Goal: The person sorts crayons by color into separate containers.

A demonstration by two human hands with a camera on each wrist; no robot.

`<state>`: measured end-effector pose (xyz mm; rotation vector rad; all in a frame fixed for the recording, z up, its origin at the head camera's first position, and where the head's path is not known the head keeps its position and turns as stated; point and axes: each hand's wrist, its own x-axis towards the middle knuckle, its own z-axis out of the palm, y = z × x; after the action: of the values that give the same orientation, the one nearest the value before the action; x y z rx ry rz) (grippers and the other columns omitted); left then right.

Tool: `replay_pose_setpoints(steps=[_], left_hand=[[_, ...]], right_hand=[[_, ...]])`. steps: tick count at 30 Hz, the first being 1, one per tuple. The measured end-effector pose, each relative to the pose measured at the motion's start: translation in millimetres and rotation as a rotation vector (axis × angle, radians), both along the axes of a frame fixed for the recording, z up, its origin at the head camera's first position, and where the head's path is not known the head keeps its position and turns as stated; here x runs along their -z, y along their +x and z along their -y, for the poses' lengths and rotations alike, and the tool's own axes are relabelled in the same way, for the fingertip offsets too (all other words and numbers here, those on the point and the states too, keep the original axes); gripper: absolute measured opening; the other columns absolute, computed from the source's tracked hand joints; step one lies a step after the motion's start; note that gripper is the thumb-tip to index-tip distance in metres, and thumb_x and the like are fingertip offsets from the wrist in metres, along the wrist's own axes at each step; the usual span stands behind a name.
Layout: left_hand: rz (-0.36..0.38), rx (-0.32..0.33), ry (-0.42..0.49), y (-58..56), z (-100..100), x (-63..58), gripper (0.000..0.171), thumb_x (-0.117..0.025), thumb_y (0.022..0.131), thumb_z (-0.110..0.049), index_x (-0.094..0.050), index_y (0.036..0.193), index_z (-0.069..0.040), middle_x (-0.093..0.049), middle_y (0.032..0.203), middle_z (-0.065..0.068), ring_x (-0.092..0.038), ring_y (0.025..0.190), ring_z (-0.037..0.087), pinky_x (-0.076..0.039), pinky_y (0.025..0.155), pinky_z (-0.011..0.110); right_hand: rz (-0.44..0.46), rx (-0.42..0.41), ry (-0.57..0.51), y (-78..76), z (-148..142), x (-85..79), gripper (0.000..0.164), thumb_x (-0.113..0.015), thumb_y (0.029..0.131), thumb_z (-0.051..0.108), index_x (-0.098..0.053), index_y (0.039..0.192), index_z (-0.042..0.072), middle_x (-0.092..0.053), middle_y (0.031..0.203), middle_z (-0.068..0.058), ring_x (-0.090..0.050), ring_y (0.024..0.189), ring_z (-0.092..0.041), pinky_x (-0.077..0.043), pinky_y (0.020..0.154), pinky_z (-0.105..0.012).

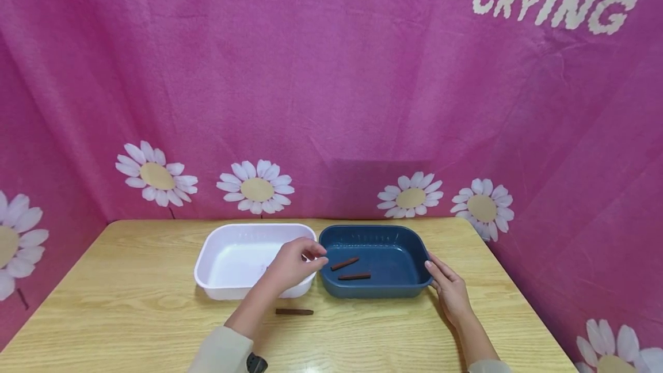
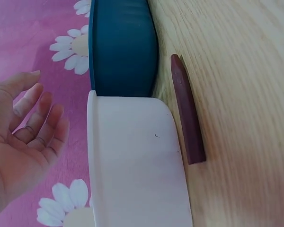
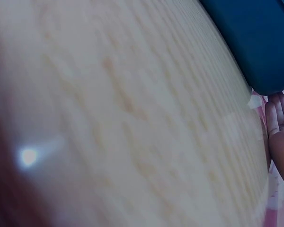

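My left hand hovers above the right end of a white plastic basin, its fingers loosely bent with nothing between them. In the left wrist view the palm and spread fingers show beside the basin's rim. My right hand holds the right end of a dark blue basin, thumb at the rim and fingers along the outer wall. Two brown crayon-like sticks lie inside the blue basin, one slanted stick and one nearly level stick. A third brown stick with a tapered end rests on the table before the white basin.
Both basins stand side by side on a light wood table, ends close together. Behind and beside the table hangs a pink cloth with white daisies and lettering. A dark watch shows at the left cuff.
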<state>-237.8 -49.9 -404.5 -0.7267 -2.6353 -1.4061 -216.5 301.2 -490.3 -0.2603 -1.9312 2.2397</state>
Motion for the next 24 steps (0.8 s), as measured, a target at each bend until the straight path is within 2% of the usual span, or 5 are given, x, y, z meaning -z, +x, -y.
replay_pose_setpoints(steps=[4,8,15,19,24], left_hand=[[0.018,-0.015,0.037,5.7,6,0.9,0.016,-0.070,0.082,-0.017,-0.070,0.093,-0.007,-0.065,0.085,0.001,-0.058,0.078,0.011,-0.049,0.071,0.022],[0.022,-0.022,0.050,11.3,11,3.2,0.017,-0.071,0.081,-0.016,-0.070,0.093,-0.004,-0.065,0.084,0.002,-0.058,0.077,0.012,-0.049,0.070,0.021],[0.054,-0.086,0.075,20.0,21,4.1,0.012,-0.072,0.079,-0.015,-0.071,0.090,-0.009,-0.066,0.083,-0.001,-0.058,0.076,0.009,-0.049,0.070,0.020],[0.062,-0.094,0.068,24.3,27,6.5,0.013,-0.073,0.078,-0.016,-0.071,0.090,-0.009,-0.066,0.082,-0.001,-0.058,0.074,0.008,-0.049,0.069,0.019],[0.086,-0.109,0.086,30.5,34,9.0,0.016,-0.074,0.078,-0.016,-0.071,0.091,-0.007,-0.067,0.083,0.000,-0.059,0.075,0.009,-0.049,0.069,0.019]], right_hand=[[-0.010,-0.004,-0.010,-0.8,0,0.7,0.035,-0.062,0.089,0.023,-0.062,0.123,0.015,-0.064,0.104,0.022,-0.062,0.097,0.001,-0.050,0.083,-0.017],[-0.013,-0.008,0.003,-0.6,0,0.2,0.045,-0.061,0.090,0.023,-0.054,0.131,0.006,-0.064,0.105,0.022,-0.062,0.098,0.001,-0.050,0.084,-0.017],[0.002,-0.005,0.013,0.0,-1,-2.9,0.046,-0.061,0.090,0.024,-0.053,0.132,0.007,-0.064,0.104,0.023,-0.061,0.098,0.002,-0.050,0.085,-0.016],[0.023,-0.010,0.021,0.0,-1,-3.3,0.054,-0.061,0.090,0.026,-0.046,0.136,0.002,-0.063,0.104,0.024,-0.061,0.098,0.002,-0.049,0.085,-0.016],[0.023,-0.014,0.022,-0.3,0,-2.7,0.055,-0.061,0.090,0.026,-0.045,0.137,0.001,-0.063,0.104,0.024,-0.061,0.098,0.003,-0.049,0.085,-0.016]])
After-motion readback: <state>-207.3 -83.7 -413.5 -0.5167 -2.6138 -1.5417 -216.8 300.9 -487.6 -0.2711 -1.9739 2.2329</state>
